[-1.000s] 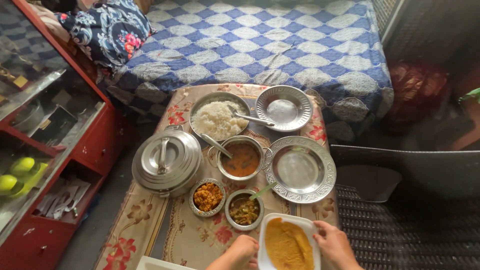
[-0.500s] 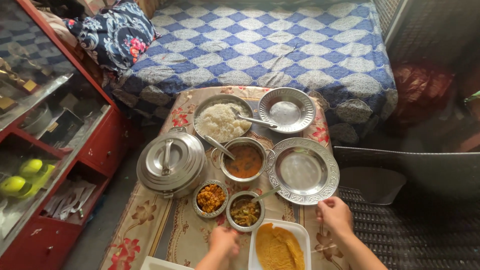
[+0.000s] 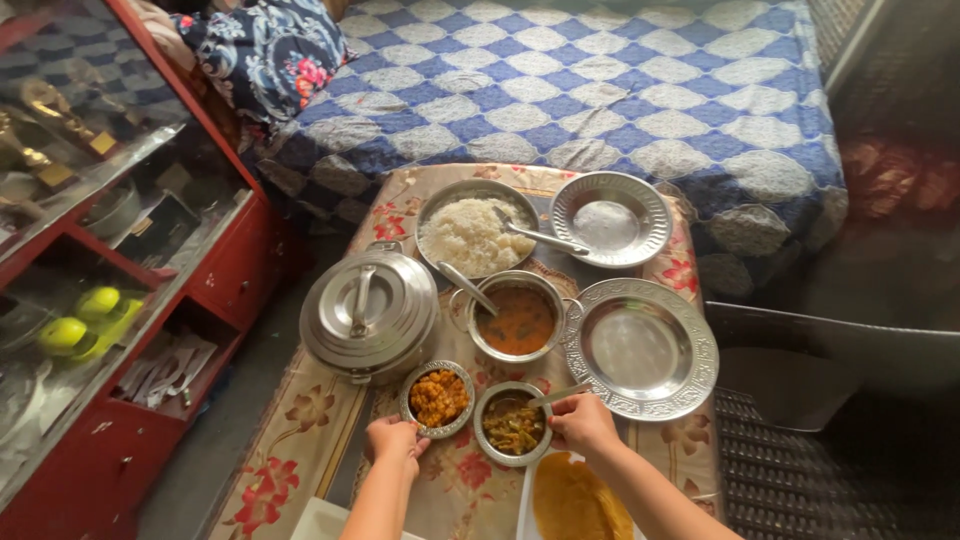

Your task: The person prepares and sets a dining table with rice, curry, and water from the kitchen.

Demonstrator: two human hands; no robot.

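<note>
Blue-and-white checked bedspread (image 3: 600, 90) filled the back of the room, w/ a dark floral pillow (image 3: 270, 50) at its left corner & a red glass-front cabinet (image 3: 110, 300) along the left wall. Against the bed stood a low table under a beige floral cloth (image 3: 290, 440), crowded w/ steel dishes.

Biggest on it: a lidded steel pot (image 3: 368, 312), left side. Next, an empty embossed plate (image 3: 640, 348) on the right, then a rice bowl (image 3: 478, 232) w/ a spoon in it & a smaller empty plate (image 3: 612, 218) at the bed end. Centre: a handled curry pot (image 3: 517, 318), orange gravy, spoon resting on its rim. At the near edge, a white tray w/ a yellow flatbread (image 3: 575, 500), partly cut off by the frame.

Smallest: two little bowls side by side. The green veg bowl (image 3: 513, 425) sat just in front of the curry pot; the right hand (image 3: 583, 422) was touching its right rim, fingers curled by the green-handled spoon (image 3: 560, 395) — couldn't tell if they'd actually closed on it. The orange veg bowl (image 3: 438, 398) sat just left of that; the left hand (image 3: 392, 440) was loosely curled at its near-left edge, fingertips about touching the rim, nothing gripped.
</note>
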